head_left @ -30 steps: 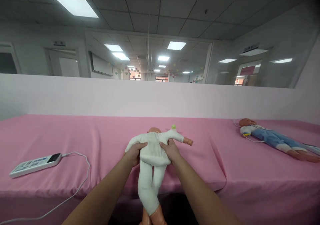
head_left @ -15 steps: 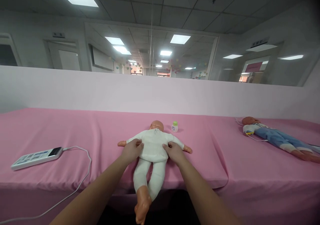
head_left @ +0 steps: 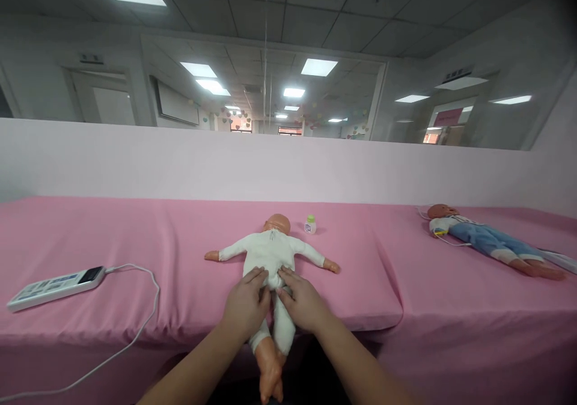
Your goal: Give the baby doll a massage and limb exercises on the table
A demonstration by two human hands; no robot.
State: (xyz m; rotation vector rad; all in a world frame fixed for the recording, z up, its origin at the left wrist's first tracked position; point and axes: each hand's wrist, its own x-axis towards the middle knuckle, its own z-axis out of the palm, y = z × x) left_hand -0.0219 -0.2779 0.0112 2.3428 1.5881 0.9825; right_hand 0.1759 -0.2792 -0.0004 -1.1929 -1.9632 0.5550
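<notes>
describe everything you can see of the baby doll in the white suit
The baby doll lies on its back on the pink cloth, bald head toward the wall, arms spread out sideways. It wears a soft white one-piece; its hands and bare feet look like tan plastic. Its legs hang over the near table edge, feet together. The left hand and right hand rest on its hips and upper legs. A small bottle stands apart, by its head.

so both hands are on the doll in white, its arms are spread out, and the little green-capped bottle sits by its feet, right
Not quite. The head view shows the bottle standing beside the doll's head, not its feet, which hang over the near table edge. The rest holds: left hand and right hand rest on the doll, arms spread.
</notes>
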